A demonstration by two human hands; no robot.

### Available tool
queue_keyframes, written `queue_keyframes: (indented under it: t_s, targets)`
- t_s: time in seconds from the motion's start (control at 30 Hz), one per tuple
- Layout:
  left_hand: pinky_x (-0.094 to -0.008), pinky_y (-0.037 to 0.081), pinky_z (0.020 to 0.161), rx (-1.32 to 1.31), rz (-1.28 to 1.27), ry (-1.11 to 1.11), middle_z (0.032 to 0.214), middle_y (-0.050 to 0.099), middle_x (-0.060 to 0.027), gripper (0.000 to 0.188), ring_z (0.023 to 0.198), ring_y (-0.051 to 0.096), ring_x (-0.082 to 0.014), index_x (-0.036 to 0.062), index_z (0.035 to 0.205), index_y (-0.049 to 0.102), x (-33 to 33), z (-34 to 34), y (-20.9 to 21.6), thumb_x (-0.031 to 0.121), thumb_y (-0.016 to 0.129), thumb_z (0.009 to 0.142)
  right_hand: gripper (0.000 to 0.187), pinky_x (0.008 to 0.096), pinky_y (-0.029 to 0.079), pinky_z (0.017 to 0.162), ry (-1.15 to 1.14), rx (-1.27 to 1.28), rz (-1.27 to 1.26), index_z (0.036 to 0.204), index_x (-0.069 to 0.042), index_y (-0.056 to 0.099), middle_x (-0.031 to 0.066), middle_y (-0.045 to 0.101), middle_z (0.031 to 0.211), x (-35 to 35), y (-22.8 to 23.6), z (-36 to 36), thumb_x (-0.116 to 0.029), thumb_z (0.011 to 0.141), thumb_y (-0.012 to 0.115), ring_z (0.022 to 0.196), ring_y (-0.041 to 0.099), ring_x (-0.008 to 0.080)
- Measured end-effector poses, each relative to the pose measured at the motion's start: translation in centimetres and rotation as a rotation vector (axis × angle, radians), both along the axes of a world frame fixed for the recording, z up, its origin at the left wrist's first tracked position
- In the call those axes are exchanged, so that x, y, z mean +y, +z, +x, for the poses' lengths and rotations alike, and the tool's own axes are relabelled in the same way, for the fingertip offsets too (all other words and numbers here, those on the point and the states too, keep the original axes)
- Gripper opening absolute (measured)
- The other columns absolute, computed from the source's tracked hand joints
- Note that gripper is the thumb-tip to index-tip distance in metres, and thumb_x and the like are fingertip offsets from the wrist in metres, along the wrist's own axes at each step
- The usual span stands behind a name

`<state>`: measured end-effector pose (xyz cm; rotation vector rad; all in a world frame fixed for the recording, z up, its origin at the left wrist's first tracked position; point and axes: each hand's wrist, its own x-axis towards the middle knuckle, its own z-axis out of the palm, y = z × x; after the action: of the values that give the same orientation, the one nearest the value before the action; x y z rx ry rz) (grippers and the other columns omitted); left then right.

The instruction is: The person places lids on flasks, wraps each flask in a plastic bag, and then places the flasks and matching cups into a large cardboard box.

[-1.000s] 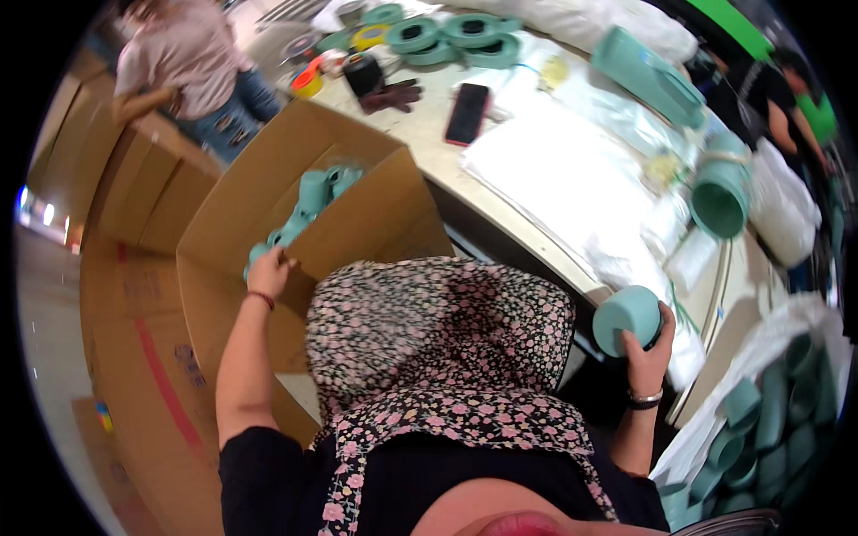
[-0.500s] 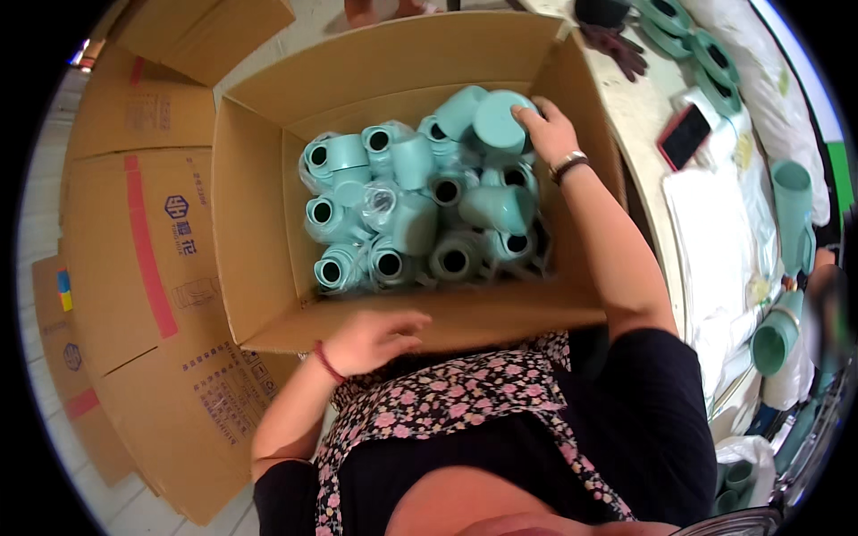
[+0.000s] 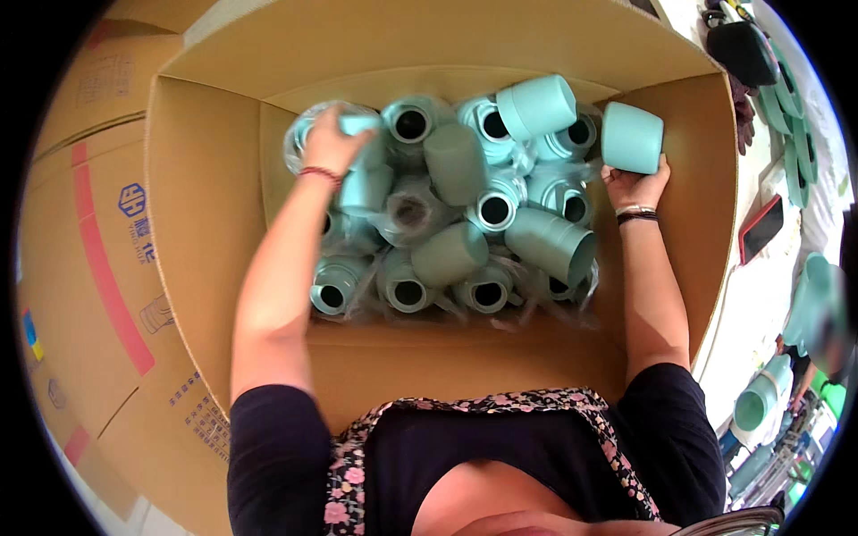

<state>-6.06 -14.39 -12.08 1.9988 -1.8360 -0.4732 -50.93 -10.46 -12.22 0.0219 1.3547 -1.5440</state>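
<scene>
A large cardboard box (image 3: 447,54) holds several teal jugs (image 3: 493,212), many in clear plastic bags, their dark mouths facing up. Loose teal cups (image 3: 536,105) lie on top of and between them. At the right inner wall, my right hand (image 3: 636,186) grips a smooth teal cup (image 3: 633,137) from below, clear of the jugs. Over the far left corner of the jugs, my left hand (image 3: 331,143) has its thumb and fingers round the upper part of a teal cup (image 3: 365,183). Its fingertips are partly hidden and a little blurred.
Brown cartons (image 3: 107,232) with pink tape stand to the left of the box. On the right, a white table (image 3: 728,313) carries a phone with a red edge (image 3: 761,230), a dark glove (image 3: 744,112), teal lids and more teal jugs.
My left hand has gone from the box's near edge to the cups at far left. My right hand has moved its cup rightward to the wall. The view has come closer to the box.
</scene>
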Motion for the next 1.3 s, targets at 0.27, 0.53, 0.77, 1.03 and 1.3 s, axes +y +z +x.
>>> queue_keyframes:
  t_s: [0.27,0.53,0.77,1.03,1.3]
  targets:
    - [-0.05,0.024,0.105,-0.604,0.128,-0.161,0.135,0.045,-0.0114,0.055,0.126,0.037,-0.0321,0.0146,0.127,0.051,17.1,-1.3,-0.4,0.042,0.059,0.079,0.066,0.0371,0.039,0.094,0.674,1.293,0.67,0.123,0.003,0.048,0.0213,0.055,0.118,8.3,-6.2,-6.9,-0.049,0.082,0.054,0.109,0.053,0.0309]
    - [-0.0383,0.037,0.099,0.033,-0.094,-0.454,0.121,0.054,-0.0176,0.06,0.116,0.048,-0.0314,0.0053,0.121,0.053,22.1,-16.0,10.9,0.037,0.071,0.073,0.088,0.0392,0.039,0.097,0.884,1.58,0.337,0.124,-0.002,0.047,0.0262,0.052,0.12,10.4,6.1,-1.5,-0.055,0.058,0.073,0.115,0.047,0.0374]
    - [-0.0415,0.035,0.102,0.069,-0.289,-0.572,0.136,0.037,-0.0202,0.094,0.122,0.041,-0.0354,0.0133,0.136,0.033,22.1,-23.3,15.3,0.041,0.079,0.059,0.058,0.0318,0.046,0.084,0.753,0.738,-0.532,0.122,0.0,0.043,0.0124,0.055,0.108,17.4,14.2,2.6,-0.023,0.076,0.069,0.095,0.056,0.0197]
    - [-0.0449,0.026,0.106,-0.313,-0.406,-0.255,0.142,0.03,-0.0166,0.072,0.13,0.032,-0.0316,0.0166,0.134,0.038,19.5,-14.2,5.5,0.04,0.069,0.074,0.059,0.0429,0.032,0.102,0.947,2.167,-0.244,0.126,-0.007,0.048,0.0142,0.049,0.128,16.2,2.4,1.4,-0.042,0.079,0.061,0.12,0.042,0.0338]
    - [-0.0391,0.032,0.104,-0.068,0.096,-0.174,0.138,0.036,-0.0195,0.086,0.122,0.042,-0.0358,0.0071,0.137,0.031,27.1,-11.9,0.0,0.034,0.076,0.069,0.091,0.0402,0.03,0.101,1.382,1.934,-0.264,0.136,-0.009,0.031,0.0179,0.057,0.112,18.9,2.8,11.7,-0.047,0.064,0.071,0.111,0.049,0.034]
